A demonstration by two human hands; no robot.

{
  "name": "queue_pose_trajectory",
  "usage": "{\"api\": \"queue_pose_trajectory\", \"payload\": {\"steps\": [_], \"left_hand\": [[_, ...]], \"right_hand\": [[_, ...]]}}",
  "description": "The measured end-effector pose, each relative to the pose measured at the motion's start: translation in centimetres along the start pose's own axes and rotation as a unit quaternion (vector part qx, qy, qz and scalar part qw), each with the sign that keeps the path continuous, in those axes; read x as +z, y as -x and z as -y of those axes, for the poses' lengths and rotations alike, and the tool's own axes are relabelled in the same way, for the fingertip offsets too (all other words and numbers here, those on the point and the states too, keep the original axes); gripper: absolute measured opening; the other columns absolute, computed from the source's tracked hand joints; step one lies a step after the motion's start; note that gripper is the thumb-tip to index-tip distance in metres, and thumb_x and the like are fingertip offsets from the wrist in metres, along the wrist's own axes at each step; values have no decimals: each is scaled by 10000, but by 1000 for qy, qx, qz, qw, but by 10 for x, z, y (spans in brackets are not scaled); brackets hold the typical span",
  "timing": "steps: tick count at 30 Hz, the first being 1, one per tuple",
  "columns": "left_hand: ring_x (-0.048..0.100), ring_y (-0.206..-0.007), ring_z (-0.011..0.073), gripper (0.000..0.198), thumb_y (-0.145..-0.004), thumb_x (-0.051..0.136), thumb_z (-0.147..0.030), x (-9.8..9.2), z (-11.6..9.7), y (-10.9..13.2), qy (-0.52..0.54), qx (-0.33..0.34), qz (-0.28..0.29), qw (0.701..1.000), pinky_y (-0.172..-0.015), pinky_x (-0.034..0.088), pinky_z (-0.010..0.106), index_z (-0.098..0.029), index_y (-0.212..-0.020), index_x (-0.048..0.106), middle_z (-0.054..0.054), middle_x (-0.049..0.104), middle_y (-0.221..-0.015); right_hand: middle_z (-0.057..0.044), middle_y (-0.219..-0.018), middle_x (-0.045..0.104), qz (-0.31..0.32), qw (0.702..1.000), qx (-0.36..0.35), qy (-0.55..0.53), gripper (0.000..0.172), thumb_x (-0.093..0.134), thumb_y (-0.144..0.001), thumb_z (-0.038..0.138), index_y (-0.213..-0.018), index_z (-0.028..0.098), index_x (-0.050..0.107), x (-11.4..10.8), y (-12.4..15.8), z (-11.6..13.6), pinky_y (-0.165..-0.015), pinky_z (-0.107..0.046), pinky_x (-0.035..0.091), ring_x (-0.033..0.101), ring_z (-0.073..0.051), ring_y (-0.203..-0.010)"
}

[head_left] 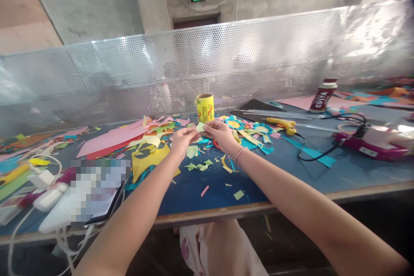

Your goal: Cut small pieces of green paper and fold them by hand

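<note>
A small pale green paper piece is held up between my two hands over the blue table. The fingers of my left hand pinch its left side, and those of my right hand close on its right side. Just behind them stands a yellow cardboard roll. Several small folded green pieces lie on the table below my hands. Left of my left forearm is a yellow paper sheet with cut-out holes.
A glue gun, a purple power strip with cables and a Costa bottle are at the right. A tablet and white cables sit at the left. Behind the table rises a perforated metal screen.
</note>
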State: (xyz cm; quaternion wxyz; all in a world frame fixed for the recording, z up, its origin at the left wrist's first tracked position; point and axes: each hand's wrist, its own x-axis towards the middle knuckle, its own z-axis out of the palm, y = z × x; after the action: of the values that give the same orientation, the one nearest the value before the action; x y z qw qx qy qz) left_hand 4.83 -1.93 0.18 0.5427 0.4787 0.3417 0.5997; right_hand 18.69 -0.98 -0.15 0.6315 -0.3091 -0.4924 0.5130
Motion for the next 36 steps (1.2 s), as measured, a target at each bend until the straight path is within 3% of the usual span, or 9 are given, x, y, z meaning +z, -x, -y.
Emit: {"api": "queue_pose_trajectory", "payload": {"steps": [10,29,36], "left_hand": [[631,-603,147,239,-485,779,-185,0,-5,-1,-2,-22,-24,999,-747,505,331,-113,-671,645,38,657,-597],[612,-546,135,136,-526,742,-169,2,-8,0,-33,-25,-57,998,-677,508,302,-139,-617,645,23,638,-553],[616,-603,132,250,-504,761,-235,3,-5,2,-26,-15,-1,1000,-698,495,289,-128,-708,663,38,661,-643]], "right_hand": [[-4,-688,659,1,999,-19,33,331,775,-503,345,-731,171,609,0,0,-3,-754,-304,524,632,-126,-648],[-7,-690,667,-1,1000,-11,20,240,744,-558,303,-728,165,645,1,2,3,-747,-294,528,630,-121,-610],[-18,-725,684,36,996,-28,80,206,708,-615,313,-765,178,668,3,7,6,-776,-330,529,648,-150,-669]]}}
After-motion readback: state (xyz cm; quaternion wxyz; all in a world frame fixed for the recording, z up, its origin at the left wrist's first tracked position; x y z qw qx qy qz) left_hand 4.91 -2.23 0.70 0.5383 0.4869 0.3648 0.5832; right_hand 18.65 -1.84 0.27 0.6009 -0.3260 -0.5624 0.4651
